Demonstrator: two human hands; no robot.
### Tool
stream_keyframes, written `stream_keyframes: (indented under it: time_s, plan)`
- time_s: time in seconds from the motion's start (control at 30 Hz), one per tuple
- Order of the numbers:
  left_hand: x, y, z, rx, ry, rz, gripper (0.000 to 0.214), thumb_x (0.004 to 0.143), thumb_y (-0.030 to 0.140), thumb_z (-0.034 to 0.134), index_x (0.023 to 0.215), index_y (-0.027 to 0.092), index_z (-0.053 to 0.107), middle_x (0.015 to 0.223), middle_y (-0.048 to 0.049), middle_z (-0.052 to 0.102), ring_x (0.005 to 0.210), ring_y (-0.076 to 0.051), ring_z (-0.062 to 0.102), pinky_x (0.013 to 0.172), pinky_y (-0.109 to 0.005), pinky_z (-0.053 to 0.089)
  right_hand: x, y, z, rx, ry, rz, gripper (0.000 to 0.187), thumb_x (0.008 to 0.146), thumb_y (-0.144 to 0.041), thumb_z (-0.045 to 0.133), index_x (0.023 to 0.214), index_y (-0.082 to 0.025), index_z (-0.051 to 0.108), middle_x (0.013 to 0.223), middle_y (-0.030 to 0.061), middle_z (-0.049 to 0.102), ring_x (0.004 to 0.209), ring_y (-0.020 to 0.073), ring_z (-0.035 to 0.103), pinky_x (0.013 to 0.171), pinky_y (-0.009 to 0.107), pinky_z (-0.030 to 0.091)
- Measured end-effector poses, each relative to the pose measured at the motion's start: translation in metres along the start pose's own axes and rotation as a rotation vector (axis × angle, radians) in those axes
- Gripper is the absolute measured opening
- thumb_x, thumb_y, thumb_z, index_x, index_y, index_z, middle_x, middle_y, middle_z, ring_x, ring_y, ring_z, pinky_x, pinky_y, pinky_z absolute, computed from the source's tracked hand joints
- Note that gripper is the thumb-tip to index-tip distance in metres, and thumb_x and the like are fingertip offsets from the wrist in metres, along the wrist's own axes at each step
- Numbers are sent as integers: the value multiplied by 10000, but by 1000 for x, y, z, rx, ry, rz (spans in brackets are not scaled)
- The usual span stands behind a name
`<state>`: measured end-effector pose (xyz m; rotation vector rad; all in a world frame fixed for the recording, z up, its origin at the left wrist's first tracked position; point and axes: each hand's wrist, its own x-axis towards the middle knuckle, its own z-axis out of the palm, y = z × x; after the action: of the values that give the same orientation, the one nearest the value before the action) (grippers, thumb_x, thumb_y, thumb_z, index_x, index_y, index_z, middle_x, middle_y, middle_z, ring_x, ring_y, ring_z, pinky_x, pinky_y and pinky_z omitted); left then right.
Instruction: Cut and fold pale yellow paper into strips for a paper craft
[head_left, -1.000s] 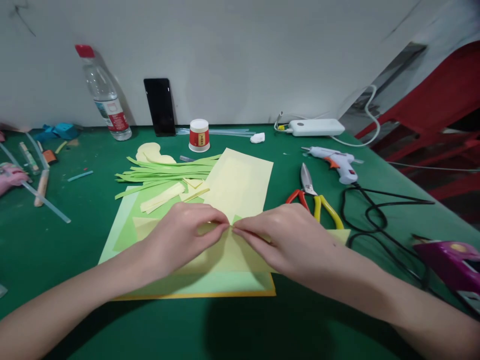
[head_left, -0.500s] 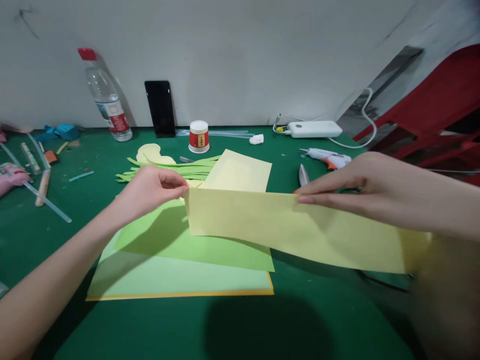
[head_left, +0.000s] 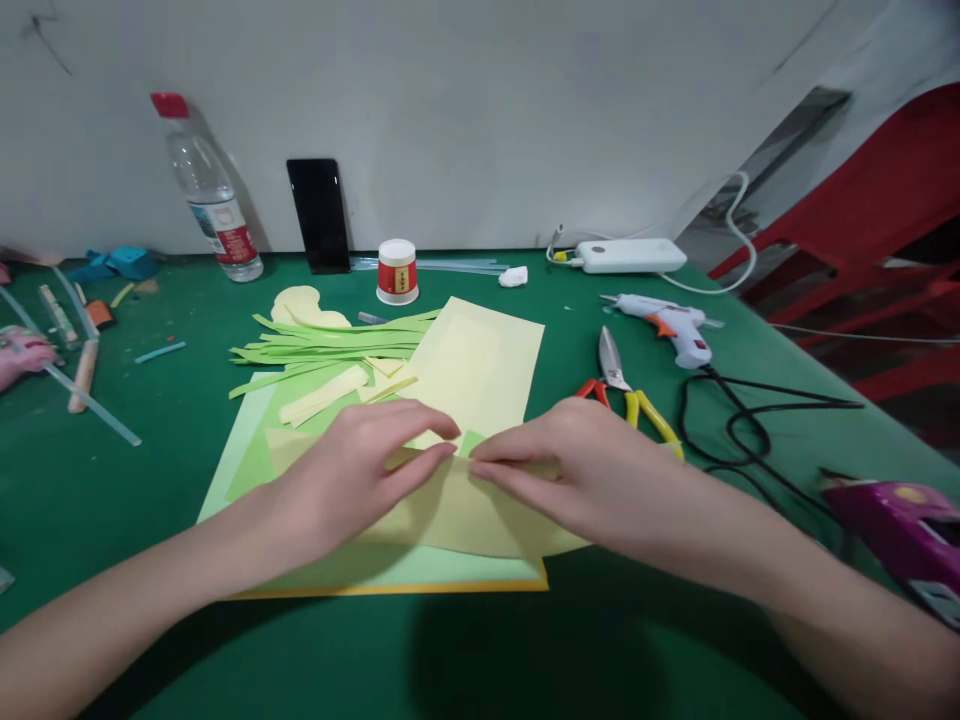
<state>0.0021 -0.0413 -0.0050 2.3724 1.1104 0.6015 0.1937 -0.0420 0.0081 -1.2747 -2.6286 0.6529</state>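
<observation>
Lowered again from mid-air, the pale yellow paper sheet (head_left: 480, 515) lies on the stacked green sheets (head_left: 315, 570) near the green bench's front edge; left hand (head_left: 352, 480) and right hand (head_left: 577, 475) pinch its top fold, fingertips almost meeting.

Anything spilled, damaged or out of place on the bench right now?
Nothing looks spilled or damaged. Both hands, left hand and right hand, press on the pale yellow sheet. The only clutter is the glue gun's black cord looped loosely beside the scissors.
</observation>
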Motion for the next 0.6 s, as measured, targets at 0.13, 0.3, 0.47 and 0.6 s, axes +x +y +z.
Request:
stream_keyframes:
  time_s: [0.13, 0.3, 0.47, 0.6]
  plan:
    - [-3, 2, 8, -36, -24, 45, 144, 841, 200, 478, 856, 187, 620, 808, -1, 683, 708, -121, 615, 619, -202, 465, 3, -7, 6, -25, 50, 32, 293, 828, -187, 438, 709, -186, 705, 596, 41, 665, 532, 123, 570, 494, 217, 315]
    - [-3, -3, 5, 74, 0, 67, 150, 839, 189, 466, 820, 168, 613, 753, -12, 667, 644, -116, 594, 581, -205, 442, 4, -4, 6, -27, 35, 19, 313, 835, -186, 427, 691, -182, 705, 581, 39, 658, 514, 115, 558, 489, 220, 292]
    - [0, -8, -2, 112, -48, -39, 162, 812, 195, 458, 765, 179, 613, 705, 5, 654, 596, -108, 576, 562, -204, 426, 1, 1, 3, -60, 91, -5, 316, 835, -187, 407, 739, -189, 708, 551, 24, 635, 490, 110, 528, 485, 235, 266]
    - [4, -13, -11, 91, -127, -116, 168, 795, 209, 450, 738, 182, 606, 703, 11, 649, 603, -113, 577, 585, -211, 440, -2, 11, -5, -73, 106, -3, 308, 826, -189, 413, 736, -201, 707, 533, 12, 627, 480, 113, 519, 484, 239, 280]
